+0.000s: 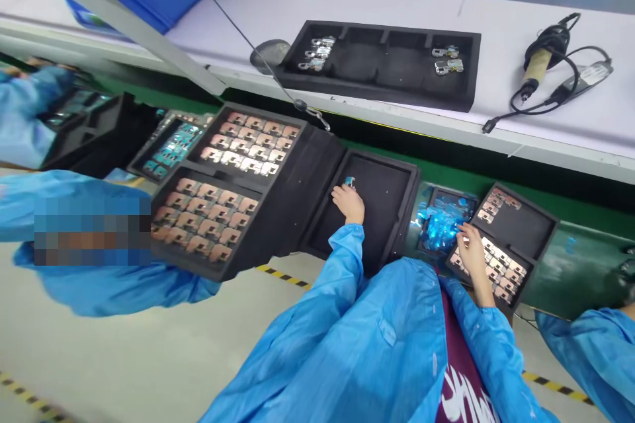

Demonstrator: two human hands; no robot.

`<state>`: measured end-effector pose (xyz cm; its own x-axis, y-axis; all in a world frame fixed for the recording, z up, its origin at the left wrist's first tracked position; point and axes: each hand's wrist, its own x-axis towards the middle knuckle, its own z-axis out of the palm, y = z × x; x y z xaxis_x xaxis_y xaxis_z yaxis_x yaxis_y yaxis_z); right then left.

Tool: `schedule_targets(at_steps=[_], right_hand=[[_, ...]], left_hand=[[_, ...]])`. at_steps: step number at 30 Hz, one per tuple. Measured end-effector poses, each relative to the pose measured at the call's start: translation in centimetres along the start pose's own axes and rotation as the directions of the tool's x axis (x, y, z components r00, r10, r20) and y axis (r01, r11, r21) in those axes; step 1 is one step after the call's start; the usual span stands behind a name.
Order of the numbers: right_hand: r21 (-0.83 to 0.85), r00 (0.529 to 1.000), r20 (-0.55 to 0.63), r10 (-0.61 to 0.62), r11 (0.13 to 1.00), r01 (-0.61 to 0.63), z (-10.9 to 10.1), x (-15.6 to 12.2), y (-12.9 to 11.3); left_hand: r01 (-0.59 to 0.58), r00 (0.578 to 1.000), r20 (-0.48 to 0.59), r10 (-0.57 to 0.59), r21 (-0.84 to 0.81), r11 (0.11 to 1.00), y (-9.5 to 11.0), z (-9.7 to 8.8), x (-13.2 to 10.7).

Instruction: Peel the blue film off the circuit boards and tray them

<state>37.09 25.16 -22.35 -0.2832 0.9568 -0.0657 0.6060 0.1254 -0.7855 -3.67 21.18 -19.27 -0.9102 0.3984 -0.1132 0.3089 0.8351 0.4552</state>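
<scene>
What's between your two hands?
The head view shows a black foam tray wall and shiny blue pieces between your left hand and right hand.

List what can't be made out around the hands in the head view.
All in the head view:
- Item at the left hand fingertips: tiny, partly covered by the fingers.
- Under the right hand: the hand hides what it touches in the tray of metal parts.
- Blue pieces: glare hides their shapes.
- Co-worker's blue gown: pixelated patch covers part.
</scene>
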Motion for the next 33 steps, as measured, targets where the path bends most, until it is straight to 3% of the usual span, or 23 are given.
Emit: schedule_targets(at_steps=[4,7,10,12,14,16,21,24,28,33], right_hand=[[0.021,0.999,0.019,-0.042,0.999,0.041,0.2,0.9,-2.3],[0.108,0.995,0.030,-0.090,0.990,0.086,1.0,1.6,-5.9],[0.283,0.986,0.067,-0.151,0.951,0.126,1.9,1.9,-10.6],[0.395,0.986,0.096,-0.140,0.914,0.091,2.2,1.9,-13.4],[0.477,0.991,0.105,-0.078,0.879,0.019,2.1,1.9,-15.1],[0.535,0.995,0.099,0.003,0.843,-0.056,1.5,1.6,-15.8],[0.646,0.988,0.132,0.085,0.748,-0.151,-0.3,0.2,-15.3],[0.629,0.993,0.100,0.068,0.768,-0.116,-0.7,-0.8,-15.3],[0.428,0.993,-0.118,-0.021,0.901,0.070,-0.7,-1.8,-15.6],[0.133,0.913,-0.374,-0.164,0.964,0.228,-0.7,-2.5,-15.3]], left_hand=[[0.039,0.997,0.074,-0.025,-0.190,0.981,0.4,-2.1,0.7],[0.029,0.968,0.242,0.070,-0.383,0.923,1.1,-3.3,-0.8],[0.041,0.877,0.420,0.232,-0.547,0.836,2.3,-3.7,-5.1],[0.085,0.781,0.509,0.362,-0.661,0.745,3.0,-4.0,-8.7],[0.157,0.681,0.556,0.477,-0.747,0.646,3.8,-4.6,-11.7],[0.188,0.629,0.556,0.543,-0.787,0.588,4.6,-5.4,-13.8],[0.064,0.632,0.500,0.592,-0.795,0.603,6.2,-6.3,-16.2],[-0.014,0.666,0.436,0.605,-0.803,0.595,6.8,-6.0,-17.2],[-0.020,0.690,0.405,0.600,-0.818,0.575,7.4,-5.1,-18.1],[0.054,0.625,0.469,0.624,-0.823,0.565,7.6,-4.9,-18.6]])
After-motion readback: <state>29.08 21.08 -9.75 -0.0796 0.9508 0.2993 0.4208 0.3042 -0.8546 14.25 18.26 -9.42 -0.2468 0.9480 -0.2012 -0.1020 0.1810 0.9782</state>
